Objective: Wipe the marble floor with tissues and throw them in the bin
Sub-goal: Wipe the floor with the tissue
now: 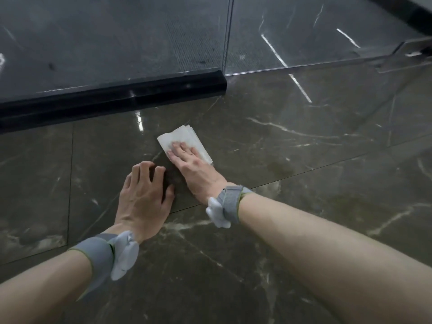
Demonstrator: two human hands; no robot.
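A white folded tissue lies flat on the dark brown marble floor in the middle of the view. My right hand presses down on its near part with fingers stretched out flat. My left hand rests on the bare floor just left of it, fingers spread and bent, holding nothing. Both wrists wear grey straps with white devices. No bin is in view.
A black threshold strip runs along the floor beyond the tissue under a glass panel. A glass door with a metal fitting stands at the upper right. Marble tiles extend to the right and toward me.
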